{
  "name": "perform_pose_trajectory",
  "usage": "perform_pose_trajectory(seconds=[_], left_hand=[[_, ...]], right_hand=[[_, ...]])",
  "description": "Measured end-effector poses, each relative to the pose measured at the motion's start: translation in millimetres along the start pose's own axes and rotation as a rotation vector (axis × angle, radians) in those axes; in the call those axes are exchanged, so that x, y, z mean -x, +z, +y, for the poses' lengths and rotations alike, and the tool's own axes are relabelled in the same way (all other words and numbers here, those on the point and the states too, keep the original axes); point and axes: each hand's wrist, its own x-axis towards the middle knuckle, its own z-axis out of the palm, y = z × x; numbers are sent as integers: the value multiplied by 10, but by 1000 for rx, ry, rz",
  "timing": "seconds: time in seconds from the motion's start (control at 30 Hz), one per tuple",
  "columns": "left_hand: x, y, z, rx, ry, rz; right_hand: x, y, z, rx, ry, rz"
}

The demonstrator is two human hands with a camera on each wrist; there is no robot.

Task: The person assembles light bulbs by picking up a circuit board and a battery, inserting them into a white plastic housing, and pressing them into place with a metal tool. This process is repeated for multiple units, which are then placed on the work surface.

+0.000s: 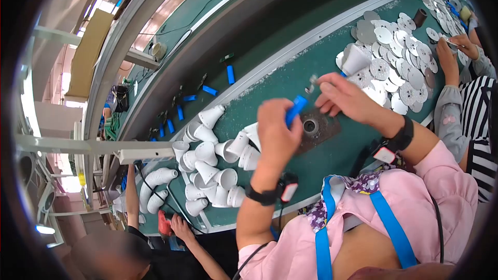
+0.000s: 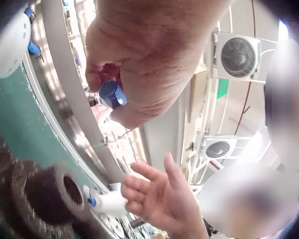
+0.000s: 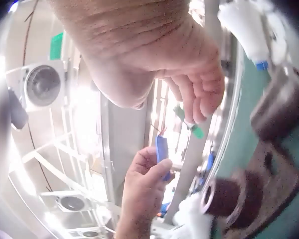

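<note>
My left hand (image 1: 277,132) grips a blue cylindrical battery (image 1: 296,110) between thumb and fingers, over the bench. Thin wires rise from the battery's upper end in the right wrist view. A small green circuit board (image 3: 189,122) hangs in the air just off the fingertips of my right hand (image 1: 346,98). Those fingers are loosely bent, and in the left wrist view the palm shows with nothing in it. Below both hands a dark metal fixture with a round hollow post (image 1: 309,126) lies on the green bench.
White lamp cups (image 1: 206,171) crowd the bench at left. Many round discs (image 1: 397,57) are heaped at right, a white cone (image 1: 356,61) beside them. Several blue batteries (image 1: 209,90) lie beyond the bench rail. Another person's hand (image 1: 181,228) is near a red power tool (image 1: 164,224); someone else works at far right.
</note>
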Motion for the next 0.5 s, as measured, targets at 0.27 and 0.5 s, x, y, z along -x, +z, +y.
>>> perform_pose_trajectory(seconds=[0.27, 0.5], left_hand=[[1126, -27, 363, 522, -507, 207], [1361, -125, 377, 1021, -868, 154]], right_hand=[[219, 488, 346, -403, 122, -293], [408, 539, 485, 45, 134, -534]])
